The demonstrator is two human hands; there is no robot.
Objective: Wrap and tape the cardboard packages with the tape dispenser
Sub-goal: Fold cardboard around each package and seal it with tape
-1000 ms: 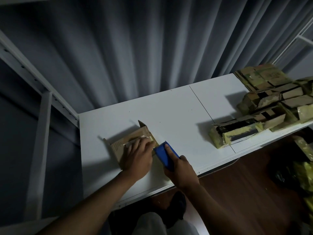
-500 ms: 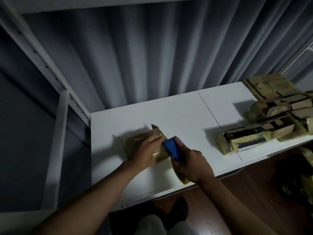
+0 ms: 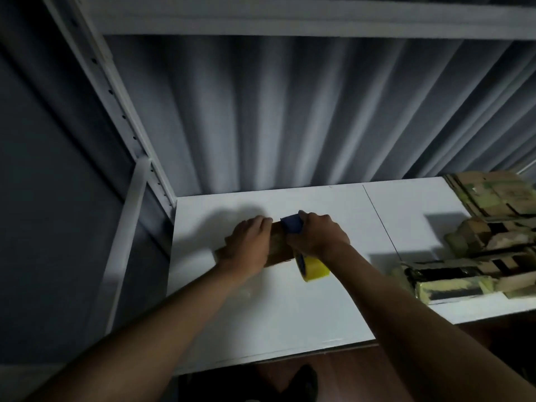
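A small brown cardboard package (image 3: 277, 248) lies on the white table (image 3: 290, 314), mostly hidden under my hands. My left hand (image 3: 246, 245) presses flat on its left part. My right hand (image 3: 316, 237) grips the blue tape dispenser (image 3: 292, 223), whose head rests on the package's top far edge. The dispenser's yellow tape roll (image 3: 313, 268) hangs below my right wrist, at the package's near right corner.
A pile of taped cardboard packages (image 3: 490, 250) fills the table's right end. A grey curtain (image 3: 290, 117) hangs behind the table. A white metal rack post (image 3: 127, 126) stands at the left. Dark wood floor and a black shoe (image 3: 304, 381) lie below the front edge.
The dispenser has travelled from the package's near right edge across its top to the far side. My left hand stayed pressing on the package. The camera view has tilted up.
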